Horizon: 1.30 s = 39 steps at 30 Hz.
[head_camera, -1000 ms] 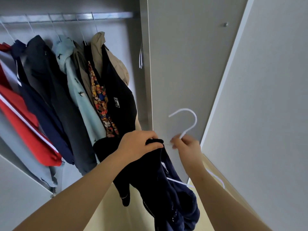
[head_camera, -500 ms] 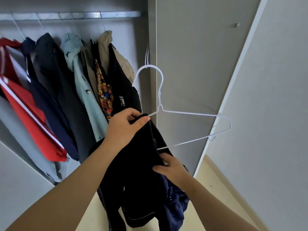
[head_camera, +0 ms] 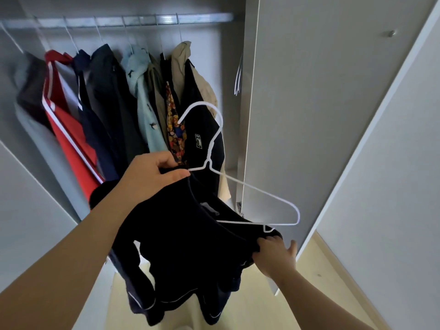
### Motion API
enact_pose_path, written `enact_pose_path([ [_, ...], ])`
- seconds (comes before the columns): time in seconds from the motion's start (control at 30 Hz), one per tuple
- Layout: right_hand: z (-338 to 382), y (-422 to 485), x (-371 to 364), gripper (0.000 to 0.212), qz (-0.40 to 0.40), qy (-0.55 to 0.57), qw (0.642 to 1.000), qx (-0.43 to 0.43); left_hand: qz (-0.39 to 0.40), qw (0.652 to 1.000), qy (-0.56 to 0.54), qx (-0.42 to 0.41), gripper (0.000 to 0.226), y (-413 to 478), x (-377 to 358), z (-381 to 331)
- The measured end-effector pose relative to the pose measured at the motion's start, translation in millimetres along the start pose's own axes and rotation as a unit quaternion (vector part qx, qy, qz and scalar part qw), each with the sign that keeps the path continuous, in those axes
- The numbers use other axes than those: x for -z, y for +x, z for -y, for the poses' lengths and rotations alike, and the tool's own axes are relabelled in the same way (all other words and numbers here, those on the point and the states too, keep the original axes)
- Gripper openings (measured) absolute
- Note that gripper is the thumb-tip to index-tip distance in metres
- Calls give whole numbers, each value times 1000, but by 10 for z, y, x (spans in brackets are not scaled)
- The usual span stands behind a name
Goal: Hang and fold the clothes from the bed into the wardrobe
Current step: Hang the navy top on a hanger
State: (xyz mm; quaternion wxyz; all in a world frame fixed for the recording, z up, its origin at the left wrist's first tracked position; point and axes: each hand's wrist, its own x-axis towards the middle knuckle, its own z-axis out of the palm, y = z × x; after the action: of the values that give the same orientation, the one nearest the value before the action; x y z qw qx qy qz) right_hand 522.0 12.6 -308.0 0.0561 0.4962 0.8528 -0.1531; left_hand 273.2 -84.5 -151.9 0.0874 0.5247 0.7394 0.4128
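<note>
Left hand [head_camera: 152, 177] pinches the collar end of the dark garment [head_camera: 190, 246] between thumb and fingers, together with the left tip of the white wire hanger [head_camera: 209, 158]. The right hand [head_camera: 276, 256], lower and to the right, grasps the garment's other edge with its fingers curled into the cloth and its thumb standing free. The garment sags between the two hands in front of the open wardrobe, its white-piped hems hanging toward the floor [head_camera: 333, 270]. The hanger's left arm is inside the cloth, while its right shoulder and bottom wire stick out bare, near the edge of the open wardrobe door [head_camera: 309, 115]. Its hook points up and left, in front of the hung clothes [head_camera: 142, 103], which crowd the left and middle of the rail [head_camera: 166, 20]. A bare stretch of rail lies between the last beige piece [head_camera: 188, 67] and the wardrobe's right side, where spare hangers [head_camera: 238, 77] dangle beside the door edge.
</note>
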Motion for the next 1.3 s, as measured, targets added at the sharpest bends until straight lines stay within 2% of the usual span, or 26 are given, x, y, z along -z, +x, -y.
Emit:
enact_pose_path([
  [0.1,-54,4,11,22,-17,-2,1000,-12,32,998,60,-7,24,-14,48,58],
  [0.23,-94,-20,46,8,-39,-35,998,-19,67,988,134,-28,28,-11,48,129],
  [0.3,-102,-28,78,10,-41,-44,998,-34,87,981,169,-34,30,-21,29,173],
  [0.37,-126,-1,111,17,-51,1,998,-44,97,978,182,-35,31,-29,-18,202],
  [0.4,-132,22,131,21,-66,60,995,-36,93,979,176,-33,30,-30,-51,206],
  [0.47,-118,58,161,25,-100,185,978,0,87,982,165,-31,29,-24,-141,195],
  [0.53,-58,63,211,25,-113,239,964,30,92,982,163,-30,30,-19,-244,169],
  [0.77,209,-3,393,29,-145,288,934,151,98,981,167,12,32,-17,-638,120],
  [0.87,304,-22,449,23,-181,337,898,216,95,989,107,39,32,-31,-801,105],
  [0.93,275,11,513,36,-219,337,899,174,95,994,26,50,31,-25,-808,121],
  [1.03,152,75,608,71,-302,216,928,19,92,993,-65,44,29,2,-746,145],
  [1.1,110,80,669,88,-295,202,933,-52,87,991,-92,34,29,25,-710,112],
  [1.17,106,94,696,87,-267,209,938,-71,83,992,-95,20,29,55,-696,73],
  [1.3,127,88,736,48,-238,225,945,-23,82,994,-72,4,29,66,-733,11],
])
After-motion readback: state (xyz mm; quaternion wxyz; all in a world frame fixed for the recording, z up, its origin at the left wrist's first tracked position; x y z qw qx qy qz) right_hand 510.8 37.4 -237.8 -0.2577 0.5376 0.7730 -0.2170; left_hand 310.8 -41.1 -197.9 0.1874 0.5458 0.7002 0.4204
